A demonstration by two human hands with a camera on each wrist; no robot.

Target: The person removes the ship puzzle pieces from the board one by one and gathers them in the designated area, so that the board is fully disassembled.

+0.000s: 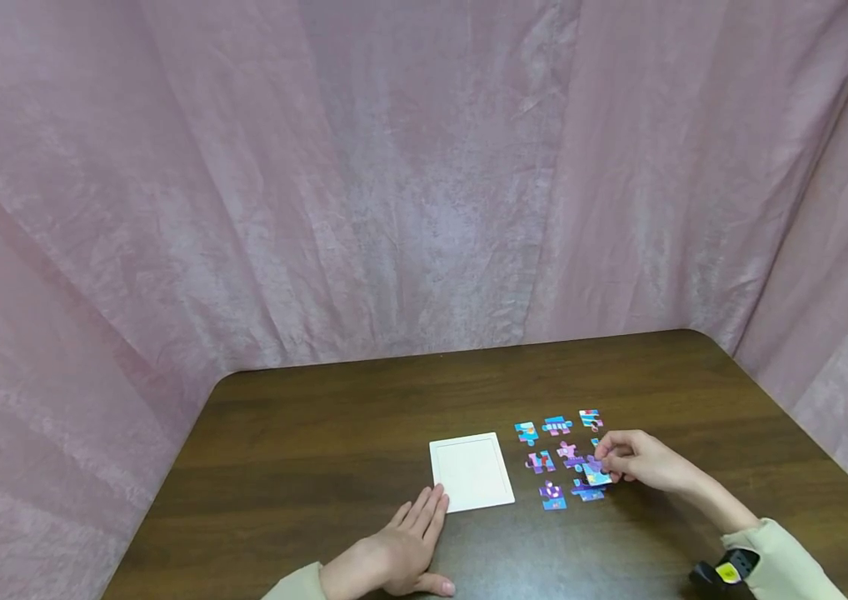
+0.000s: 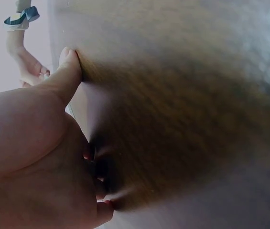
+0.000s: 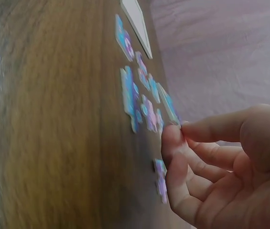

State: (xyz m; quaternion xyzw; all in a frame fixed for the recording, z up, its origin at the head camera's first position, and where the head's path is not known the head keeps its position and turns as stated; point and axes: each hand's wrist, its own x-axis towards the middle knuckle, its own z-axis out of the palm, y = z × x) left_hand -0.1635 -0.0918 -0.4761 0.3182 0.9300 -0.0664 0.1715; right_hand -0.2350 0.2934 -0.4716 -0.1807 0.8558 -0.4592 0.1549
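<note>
In the head view my right hand (image 1: pixel 652 461) pinches a blue and purple jigsaw piece (image 1: pixel 595 474) between thumb and fingertips, tilted just above other pieces. The right wrist view shows this held piece (image 3: pixel 169 105) by its edge at the fingertips. My left hand (image 1: pixel 411 546) lies flat on the table with straight fingers, its fingertips at the lower left corner of a white square puzzle tray (image 1: pixel 471 472). Around the right hand lie several loose pieces, among them a blue and purple piece (image 1: pixel 553 497) and a blue one with an orange patch (image 1: pixel 526 432).
Brown wooden table (image 1: pixel 304 467) with rounded far corners carries everything. Behind it and at both sides hangs a pink curtain (image 1: pixel 424 183). A black strap device (image 1: pixel 727 571) is on the right wrist. More loose pieces, such as a striped one (image 1: pixel 557 426), lie right of the tray.
</note>
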